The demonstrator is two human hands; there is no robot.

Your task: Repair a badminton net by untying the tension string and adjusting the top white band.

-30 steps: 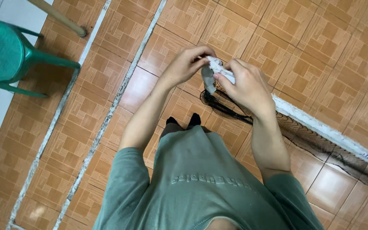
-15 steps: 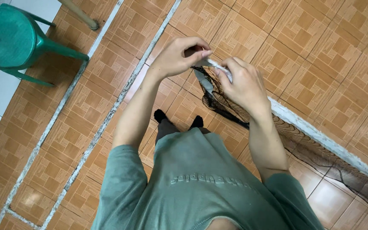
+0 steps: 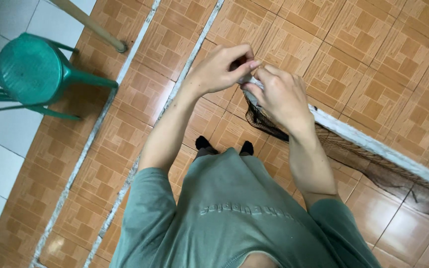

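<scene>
We hold the end of a net's white band up in front of our chest, with the dark mesh hanging below it and trailing off to the right over the brown tiled floor. Our left hand pinches the tip of the band from above, fingers closed on it, while our right hand grips the same end just beside it, so both hands are together and touching. What the fingertips do at the tip is hidden, perhaps a knot or fold. To do this well, we judge it best to keep the band taut between both grips and the mesh clear of the fingers. Both elbows are bent, forearms angled inward. A green plastic stool stands well apart on the left.
</scene>
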